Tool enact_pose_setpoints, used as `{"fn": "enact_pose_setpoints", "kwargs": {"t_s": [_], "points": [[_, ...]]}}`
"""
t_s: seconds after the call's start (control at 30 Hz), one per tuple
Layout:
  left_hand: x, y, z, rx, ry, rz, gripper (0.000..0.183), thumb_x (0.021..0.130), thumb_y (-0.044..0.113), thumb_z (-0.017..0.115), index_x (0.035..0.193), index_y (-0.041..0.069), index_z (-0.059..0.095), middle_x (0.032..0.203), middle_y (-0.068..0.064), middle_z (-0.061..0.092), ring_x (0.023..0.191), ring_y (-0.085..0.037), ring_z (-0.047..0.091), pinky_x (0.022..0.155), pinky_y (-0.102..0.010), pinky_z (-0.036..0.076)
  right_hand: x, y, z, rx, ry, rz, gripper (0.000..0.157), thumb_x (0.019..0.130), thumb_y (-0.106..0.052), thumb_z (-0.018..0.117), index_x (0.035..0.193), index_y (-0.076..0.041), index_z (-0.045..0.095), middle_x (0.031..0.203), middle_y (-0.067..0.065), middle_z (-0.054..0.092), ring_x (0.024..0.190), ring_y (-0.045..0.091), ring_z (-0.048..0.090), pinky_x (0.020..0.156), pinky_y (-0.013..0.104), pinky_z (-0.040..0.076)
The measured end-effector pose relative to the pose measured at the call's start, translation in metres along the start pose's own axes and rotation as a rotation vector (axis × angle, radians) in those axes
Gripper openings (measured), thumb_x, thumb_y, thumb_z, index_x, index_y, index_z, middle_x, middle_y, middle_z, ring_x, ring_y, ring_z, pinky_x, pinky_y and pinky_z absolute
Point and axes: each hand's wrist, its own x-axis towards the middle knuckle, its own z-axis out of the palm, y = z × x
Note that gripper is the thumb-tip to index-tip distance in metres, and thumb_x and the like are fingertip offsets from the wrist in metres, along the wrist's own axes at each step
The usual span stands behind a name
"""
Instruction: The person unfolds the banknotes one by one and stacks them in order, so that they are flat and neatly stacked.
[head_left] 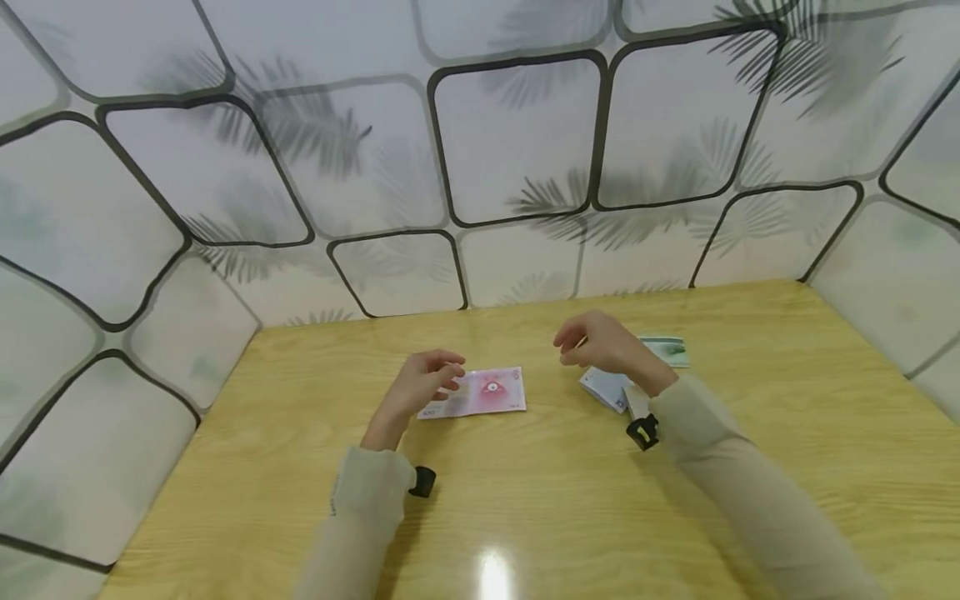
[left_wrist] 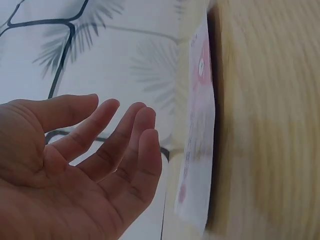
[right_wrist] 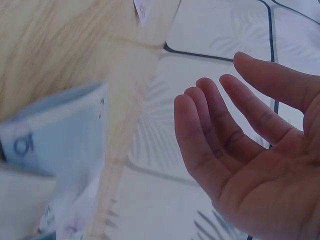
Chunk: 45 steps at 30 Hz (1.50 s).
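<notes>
A pink banknote (head_left: 497,393) marked 100 lies on the wooden table, and my left hand (head_left: 420,385) hovers over its left end. That hand's fingers are loosely bent with nothing between them, and in the left wrist view the pink note (left_wrist: 199,120) stays apart from the fingertips. My right hand (head_left: 606,343) hangs in the air with relaxed, bare fingers. Below it are a folded bluish banknote (head_left: 604,387) and a green banknote (head_left: 670,348), partly hidden by the hand and wrist. The right wrist view shows the folded bluish note (right_wrist: 60,135) beside that hand, its edge raised.
The wooden table (head_left: 510,475) runs back to a pale wall covering (head_left: 517,142) with dark outlines and leaf shadows. A pale paper piece (head_left: 637,402) shows next to the right wrist. Black straps with small devices sit on both wrists.
</notes>
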Motion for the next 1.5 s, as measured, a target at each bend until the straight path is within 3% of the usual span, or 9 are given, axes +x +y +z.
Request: {"fn": "enact_pose_setpoints", "kwargs": {"t_s": [0.27, 0.57, 1.03, 1.3, 1.5], "points": [[0.002, 0.002, 0.028, -0.054, -0.048, 0.031, 0.03, 0.102, 0.004, 0.052, 0.126, -0.012, 0.061, 0.114, -0.026, 0.068, 0.098, -0.037, 0.068, 0.078, -0.035, 0.059, -0.021, 0.012, -0.019, -0.037, 0.022, -0.005, 0.028, 0.091, -0.001, 0.07, 0.114, 0.012, 0.066, 0.107, 0.025, 0.068, 0.101, 0.036, 0.065, 0.082, 0.042, 0.055], [0.005, 0.013, 0.053, -0.159, -0.101, 0.04, 0.029, 0.103, 0.005, 0.054, 0.126, -0.011, 0.062, 0.113, -0.024, 0.068, 0.091, -0.028, 0.069, 0.08, -0.033, 0.059, -0.041, 0.03, -0.045, -0.056, 0.016, -0.007, 0.031, 0.09, 0.0, 0.072, 0.115, 0.015, 0.064, 0.11, 0.027, 0.068, 0.103, 0.04, 0.066, 0.087, 0.048, 0.055], [0.012, 0.039, 0.09, -0.104, -0.208, 0.16, 0.029, 0.103, 0.007, 0.057, 0.126, -0.01, 0.062, 0.112, -0.023, 0.066, 0.102, -0.043, 0.064, 0.081, -0.04, 0.059, -0.065, 0.05, -0.06, -0.082, 0.047, 0.01, 0.028, 0.092, 0.0, 0.07, 0.115, 0.015, 0.064, 0.11, 0.026, 0.068, 0.103, 0.04, 0.065, 0.085, 0.049, 0.055], [0.016, 0.054, 0.112, -0.062, -0.239, 0.19, 0.027, 0.101, 0.004, 0.06, 0.124, -0.009, 0.065, 0.113, -0.025, 0.067, 0.099, -0.04, 0.066, 0.081, -0.038, 0.06, -0.078, 0.066, -0.065, -0.086, 0.066, 0.061, 0.034, 0.095, -0.004, 0.069, 0.12, 0.017, 0.061, 0.112, 0.028, 0.066, 0.104, 0.044, 0.064, 0.083, 0.051, 0.056], [0.019, 0.065, 0.127, -0.017, -0.258, 0.223, 0.026, 0.099, 0.005, 0.063, 0.123, -0.005, 0.067, 0.113, -0.017, 0.069, 0.101, -0.041, 0.066, 0.082, -0.043, 0.059, -0.088, 0.076, -0.072, -0.062, 0.094, 0.116, 0.036, 0.097, -0.005, 0.067, 0.123, 0.017, 0.059, 0.113, 0.027, 0.066, 0.099, 0.034, 0.065, 0.081, 0.045, 0.057]]}}
